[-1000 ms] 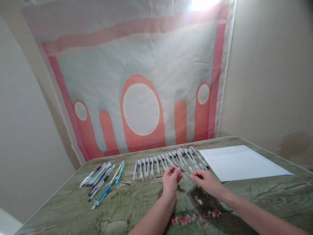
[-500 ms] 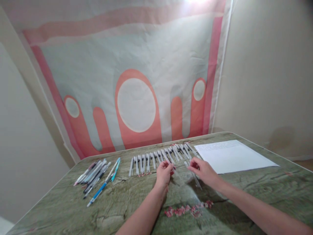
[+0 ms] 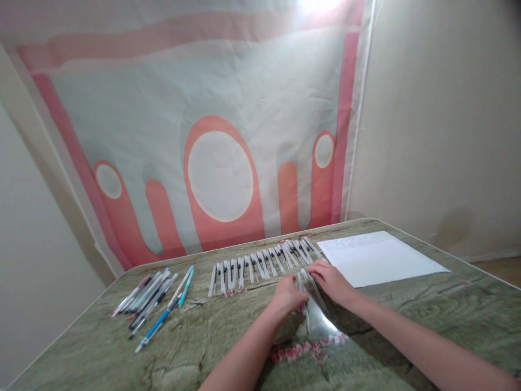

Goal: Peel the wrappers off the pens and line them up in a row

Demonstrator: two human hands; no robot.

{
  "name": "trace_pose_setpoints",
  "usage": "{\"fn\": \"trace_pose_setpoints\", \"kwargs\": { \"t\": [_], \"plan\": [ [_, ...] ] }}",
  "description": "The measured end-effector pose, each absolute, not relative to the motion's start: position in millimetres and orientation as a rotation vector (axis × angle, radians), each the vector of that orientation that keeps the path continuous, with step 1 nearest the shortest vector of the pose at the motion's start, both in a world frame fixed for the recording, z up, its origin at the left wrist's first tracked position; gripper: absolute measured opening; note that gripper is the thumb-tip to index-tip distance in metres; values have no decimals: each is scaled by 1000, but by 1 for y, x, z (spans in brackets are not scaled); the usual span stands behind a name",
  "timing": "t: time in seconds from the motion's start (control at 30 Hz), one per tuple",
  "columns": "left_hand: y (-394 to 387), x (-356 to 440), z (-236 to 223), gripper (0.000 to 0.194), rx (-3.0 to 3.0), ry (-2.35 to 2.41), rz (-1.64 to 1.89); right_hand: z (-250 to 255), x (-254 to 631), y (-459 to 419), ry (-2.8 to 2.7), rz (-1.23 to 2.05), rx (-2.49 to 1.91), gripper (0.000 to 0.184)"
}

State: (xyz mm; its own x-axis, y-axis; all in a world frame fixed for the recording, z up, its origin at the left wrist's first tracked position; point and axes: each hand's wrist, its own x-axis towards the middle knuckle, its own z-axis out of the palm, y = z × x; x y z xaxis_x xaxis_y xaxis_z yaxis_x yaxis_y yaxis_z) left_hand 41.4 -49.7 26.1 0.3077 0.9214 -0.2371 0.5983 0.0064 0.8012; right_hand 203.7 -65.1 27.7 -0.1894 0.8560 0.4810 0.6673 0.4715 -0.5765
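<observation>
My left hand is low over the table, fingers curled round a thin translucent pen-like stick. Just to its right, my right hand has its fingertips closed on the upper end of another translucent stick, which slants along the table. The two sticks are close together, side by side. Beyond both hands runs a row of similar clear pen-like sticks, several of them with dark spots near the top. Glare and fingers hide parts of the held sticks.
To the left lies a loose pile of pens, with a blue pen and a turquoise pen beside it. A white paper sheet is at the right. The wood-patterned table meets a hanging printed cloth behind.
My left hand has shifted right and down with its stick, alongside the other stick. My right hand stays at the second stick's top. The view has turned slightly right.
</observation>
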Motion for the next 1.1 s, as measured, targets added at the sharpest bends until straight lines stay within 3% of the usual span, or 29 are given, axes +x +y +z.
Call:
{"fn": "trace_pose_setpoints", "kwargs": {
  "t": [0.17,0.37,0.6,1.1],
  "plan": [
    [-44,47,25,59,1783,1493,383,27,201,-69,-2008,205,-1357,13],
    [-51,49,30,48,1743,1451,501,27,200,-68,-2039,109,-1408,5],
    [-50,48,23,47,1611,1351,639,24,198,-65,-2022,119,-1433,6],
    [-73,33,21,39,1936,1253,786,27,194,-66,-2059,98,-1426,5]
  ]
}}
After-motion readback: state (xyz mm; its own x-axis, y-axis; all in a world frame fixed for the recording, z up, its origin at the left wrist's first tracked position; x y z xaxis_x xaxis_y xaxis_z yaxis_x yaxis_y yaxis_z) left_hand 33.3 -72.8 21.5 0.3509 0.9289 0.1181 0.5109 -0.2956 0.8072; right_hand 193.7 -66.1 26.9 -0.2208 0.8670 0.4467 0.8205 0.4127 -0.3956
